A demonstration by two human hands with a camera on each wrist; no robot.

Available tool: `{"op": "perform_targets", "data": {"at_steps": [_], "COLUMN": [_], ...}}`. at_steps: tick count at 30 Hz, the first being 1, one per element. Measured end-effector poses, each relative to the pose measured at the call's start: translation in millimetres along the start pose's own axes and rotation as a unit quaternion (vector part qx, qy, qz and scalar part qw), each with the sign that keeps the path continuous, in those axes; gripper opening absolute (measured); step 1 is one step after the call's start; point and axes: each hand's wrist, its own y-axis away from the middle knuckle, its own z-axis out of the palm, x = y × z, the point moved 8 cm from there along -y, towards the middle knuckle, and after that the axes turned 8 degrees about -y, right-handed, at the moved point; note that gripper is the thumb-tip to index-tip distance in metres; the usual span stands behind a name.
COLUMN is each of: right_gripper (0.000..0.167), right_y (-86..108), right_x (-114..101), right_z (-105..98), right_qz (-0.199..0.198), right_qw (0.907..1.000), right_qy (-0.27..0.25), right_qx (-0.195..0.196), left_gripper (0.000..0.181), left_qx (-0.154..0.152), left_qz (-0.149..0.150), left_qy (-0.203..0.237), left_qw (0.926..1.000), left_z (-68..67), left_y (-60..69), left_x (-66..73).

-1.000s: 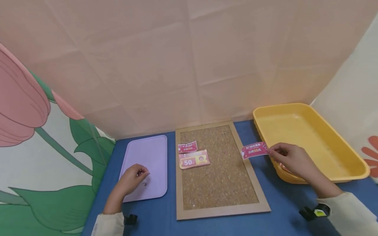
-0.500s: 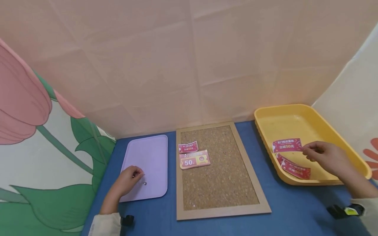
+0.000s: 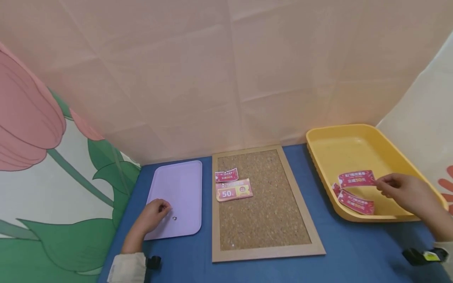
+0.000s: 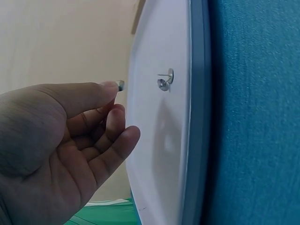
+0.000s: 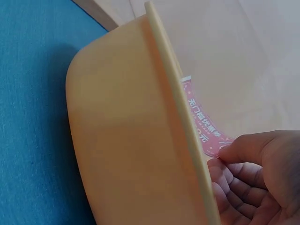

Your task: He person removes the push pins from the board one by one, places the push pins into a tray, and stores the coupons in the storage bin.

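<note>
Over the yellow basin [image 3: 354, 149], my right hand [image 3: 407, 192] pinches a pink paper coupon [image 3: 356, 179] by its right end. Other pink coupons [image 3: 355, 203] lie below it in the basin, partly overlapped. My left hand [image 3: 152, 216] is above the lilac tray [image 3: 182, 177]. In the left wrist view its thumb and a finger pinch a small metal thumbtack [image 4: 121, 86], mostly hidden by the thumb. Loose thumbtacks [image 4: 163, 84] lie on the tray. On the framed corkboard [image 3: 262, 224], one small coupon [image 3: 227, 175] sits above a larger pink-and-yellow coupon [image 3: 234, 190].
The corkboard stands between the tray and the basin on a blue tablecloth [image 3: 283, 269]. A beige cloth wall [image 3: 226, 78] rises behind them. On the left is a panel with a painted tulip [image 3: 28, 118]. The basin has a raised rim.
My right hand has moved right with the coupon, from beside the corkboard to over the basin, uncovering the coupons lying there. My left hand has shifted only slightly and stays above the tray.
</note>
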Motion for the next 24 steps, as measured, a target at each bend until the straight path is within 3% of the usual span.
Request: {"op": "perform_targets", "data": {"at_steps": [7, 13, 24], "right_gripper": [0.051, 0.051, 0.044], "right_y": [-0.5, 1.2, 3.2], "right_x": [10.1, 15.8, -9.6], "right_z": [2.6, 4.1, -3.2], "right_qz": [0.014, 0.013, -0.019], "right_qw": [0.9998, 0.9998, 0.9993], "right_qy": [0.009, 0.013, -0.002], "right_qx": [-0.011, -0.008, 0.032], "left_gripper": [0.004, 0.005, 0.011], "left_qx": [-0.001, 0.009, 0.025], "left_qz": [-0.018, -0.014, -0.01], "left_qy": [-0.001, 0.008, 0.003], "left_qw": [0.9998, 0.9998, 0.9996], "left_z": [5.1, 4.9, 1.2], "left_y": [-0.5, -0.3, -1.3], "left_x": [-6.2, -5.8, -4.8]}}
